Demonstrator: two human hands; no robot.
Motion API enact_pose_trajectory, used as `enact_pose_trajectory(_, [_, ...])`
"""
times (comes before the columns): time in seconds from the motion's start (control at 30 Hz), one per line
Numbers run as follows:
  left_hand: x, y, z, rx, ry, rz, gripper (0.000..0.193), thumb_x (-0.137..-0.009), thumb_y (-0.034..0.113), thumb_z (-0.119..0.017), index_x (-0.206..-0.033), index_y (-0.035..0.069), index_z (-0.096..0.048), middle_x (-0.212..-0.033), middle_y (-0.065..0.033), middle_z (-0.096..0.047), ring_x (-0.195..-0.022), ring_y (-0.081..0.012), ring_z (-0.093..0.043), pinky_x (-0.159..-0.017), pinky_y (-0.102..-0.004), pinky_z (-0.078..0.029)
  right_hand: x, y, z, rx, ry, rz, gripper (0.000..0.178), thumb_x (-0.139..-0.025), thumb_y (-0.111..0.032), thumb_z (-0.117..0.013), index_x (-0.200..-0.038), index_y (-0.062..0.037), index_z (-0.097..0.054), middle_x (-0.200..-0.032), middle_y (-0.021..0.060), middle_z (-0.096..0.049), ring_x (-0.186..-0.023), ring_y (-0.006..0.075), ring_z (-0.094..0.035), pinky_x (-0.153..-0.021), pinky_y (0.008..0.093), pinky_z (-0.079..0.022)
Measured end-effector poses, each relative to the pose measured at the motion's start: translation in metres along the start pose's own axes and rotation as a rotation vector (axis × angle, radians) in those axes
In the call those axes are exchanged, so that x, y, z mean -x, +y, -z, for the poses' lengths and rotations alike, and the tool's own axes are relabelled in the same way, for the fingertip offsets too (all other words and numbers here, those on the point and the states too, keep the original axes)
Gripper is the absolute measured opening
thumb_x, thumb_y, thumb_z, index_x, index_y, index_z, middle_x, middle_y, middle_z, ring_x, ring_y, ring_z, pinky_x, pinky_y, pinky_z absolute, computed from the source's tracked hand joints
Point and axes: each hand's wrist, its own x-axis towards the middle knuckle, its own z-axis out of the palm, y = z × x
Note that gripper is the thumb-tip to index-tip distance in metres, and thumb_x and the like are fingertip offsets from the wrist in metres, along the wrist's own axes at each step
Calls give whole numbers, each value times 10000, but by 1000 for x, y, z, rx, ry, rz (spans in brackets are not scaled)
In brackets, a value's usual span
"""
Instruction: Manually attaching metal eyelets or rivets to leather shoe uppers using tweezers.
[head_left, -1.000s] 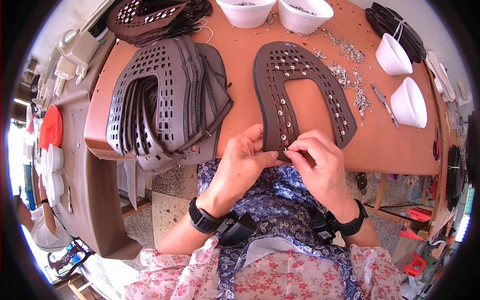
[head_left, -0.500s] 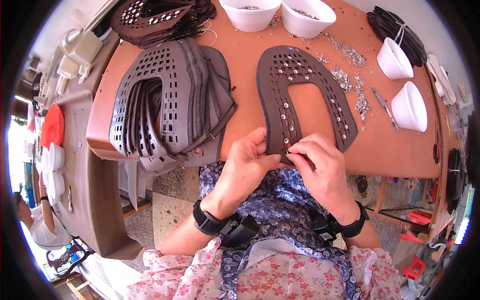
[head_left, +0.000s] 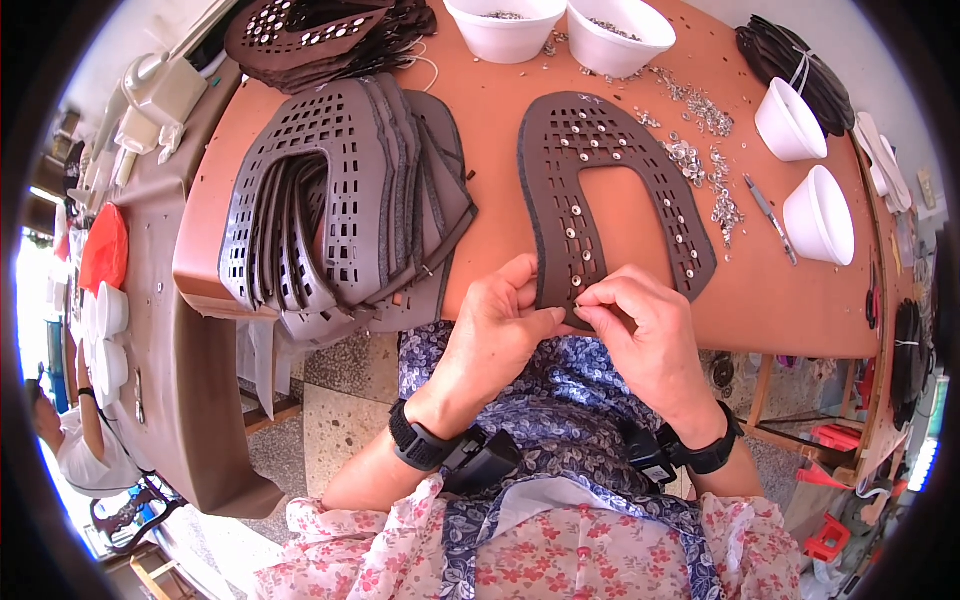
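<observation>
A brown, U-shaped leather piece [head_left: 548,200] with punched slots lies before me, its open end toward me. Round silver studs dot its curve and both arms. My left hand [head_left: 500,322] grips the near end of its left arm, thumb on top and fingers curled at the edge. Over that same end, my right hand [head_left: 645,330] is closed in a pinch, fingertips at the leather. What sits between those fingertips is too small to make out. To the left stands a thick stack of similar leather pieces [head_left: 368,200], their slots bare of studs on the top one.
Loose metal bits [head_left: 725,195] lie scattered right of the leather. White bowls [head_left: 505,35] stand at the back, two more [head_left: 818,215] at the right, beside a pen [head_left: 770,220]. More studded pieces [head_left: 300,70] are piled back left. Another person [head_left: 85,440] is at far left.
Both hands keep their hold at the same end of the leather. The whole picture has shifted very slightly; otherwise little differs.
</observation>
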Motion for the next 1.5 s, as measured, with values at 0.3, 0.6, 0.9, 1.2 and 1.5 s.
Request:
enact_pose_trajectory(0.3, [-1,-3,2,28,-18,-22,384,-864,-102,-502,-1243,-41,-499,-1149,-125,-644,-1052,-192,-630,-925,-372,-546,-1,-2,0,-16,-18,-32,77,-773,-6,-688,-828,-29,-639,-769,96,-605,-727,276,-616,-641,361,-490])
enact_pose_trajectory(0.6, [1,0,-1,19,19,-7,380,-861,-143,-463,-1229,-50,-490,-1129,-126,-644,-1014,-170,-631,-879,-320,-556,-1,-2,-2,-66,6,-108,126,-765,22,-692,-861,-26,-625,-777,90,-609,-704,249,-622,-624,337,-493])
enact_pose_trajectory(0.9, [1,2,-2,60,11,-10,392,-854,-147,-452,-1232,-51,-491,-1131,-125,-646,-1013,-164,-632,-881,-315,-554,1,-2,-5,-111,46,-139,114,-776,16,-698,-852,-17,-620,-770,100,-604,-690,256,-620,-619,336,-489])
enact_pose_trajectory(1.2, [0,2,-1,16,19,5,392,-849,-148,-456,-1229,-60,-485,-1137,-137,-641,-1024,-182,-633,-884,-321,-554,2,1,-5,-4,66,-34,116,-785,2,-701,-869,-13,-622,-771,105,-602,-674,265,-614,-592,346,-477])
enact_pose_trajectory(1.5, [0,0,0,35,16,1,388,-850,-149,-452,-1227,-65,-481,-1138,-145,-635,-1023,-206,-637,-891,-341,-557,6,3,-4,-39,90,-32,101,-798,12,-689,-873,-12,-626,-780,97,-615,-671,249,-620,-588,333,-479])
